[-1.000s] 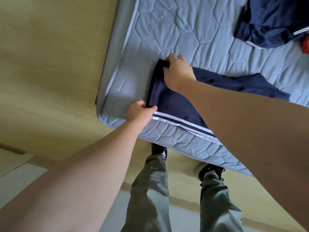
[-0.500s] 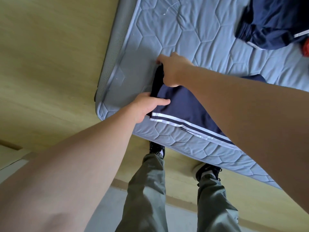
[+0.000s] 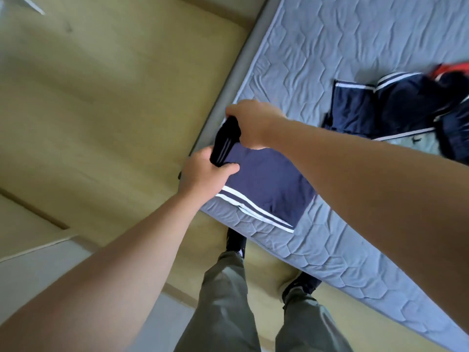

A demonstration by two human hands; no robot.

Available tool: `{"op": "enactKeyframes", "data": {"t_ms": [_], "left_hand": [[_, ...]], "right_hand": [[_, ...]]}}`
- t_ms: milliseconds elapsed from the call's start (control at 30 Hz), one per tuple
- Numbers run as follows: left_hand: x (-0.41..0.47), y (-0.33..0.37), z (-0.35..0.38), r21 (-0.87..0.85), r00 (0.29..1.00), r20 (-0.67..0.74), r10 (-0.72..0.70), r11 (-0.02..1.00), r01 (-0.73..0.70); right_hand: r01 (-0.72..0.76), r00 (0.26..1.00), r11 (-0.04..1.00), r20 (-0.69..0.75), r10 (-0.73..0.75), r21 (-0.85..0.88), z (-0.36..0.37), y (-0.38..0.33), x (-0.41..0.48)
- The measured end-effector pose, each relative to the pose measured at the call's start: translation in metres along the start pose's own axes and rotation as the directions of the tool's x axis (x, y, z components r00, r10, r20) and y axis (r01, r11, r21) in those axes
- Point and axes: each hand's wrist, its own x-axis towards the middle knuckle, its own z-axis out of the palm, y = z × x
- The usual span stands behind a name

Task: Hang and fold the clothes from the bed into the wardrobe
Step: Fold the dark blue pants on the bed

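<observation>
At the near left corner of the mattress [image 3: 330,59], a navy garment [image 3: 266,189] with white side stripes is laid flat, its left end gathered into a thick roll and raised just off the surface. The roll is gripped at its near end by the left hand [image 3: 203,174], whose fingers [image 3: 228,170] are curled around the cloth. Its far end is pinched under the right hand [image 3: 251,125]; those fingertips are hidden by the back of the hand, so the exact pinch cannot be told. The long axis of the garment is judged to run along the near edge of the mattress, from the corner at left toward the right, as marked by the stripes. The gathered end points left toward the side edge, and the roll itself lies crosswise, near to far. Risks noted: the roll is held right at the mattress edge, so a loosened grip would probably let it drop onto the floor [image 3: 101,97]. If the two hands are not moved evenly, the layers are likely to shear and the stripes to fall out of line. If it is lifted by this end alone, the flat part may be dragged and unfolded. A heap of clothes [image 3: 406,105] lies well apart, far right.
</observation>
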Motion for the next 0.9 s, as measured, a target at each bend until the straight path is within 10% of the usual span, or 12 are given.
{"op": "enactKeyframes", "data": {"t_ms": [200, 400, 900], "left_hand": [[-0.065, 0.077, -0.061, 0.303, 0.915, -0.221, 0.337, 0.916, -0.264], [-0.112, 0.122, -0.009, 0.536, 0.826, -0.136, 0.546, 0.742, -0.402], [-0.119, 0.007, 0.329, 0.598, 0.881, 0.291, 0.374, 0.647, -0.473]], "right_hand": [[0.161, 0.956, 0.983, -0.261, -0.135, 0.083, -0.090, -0.012, -0.070], [0.198, 0.916, 0.965, -0.383, -0.120, 0.171, -0.087, 0.054, -0.150], [-0.307, 0.929, 0.919, -0.135, 0.346, 0.248, 0.230, 0.251, -0.238]]}}
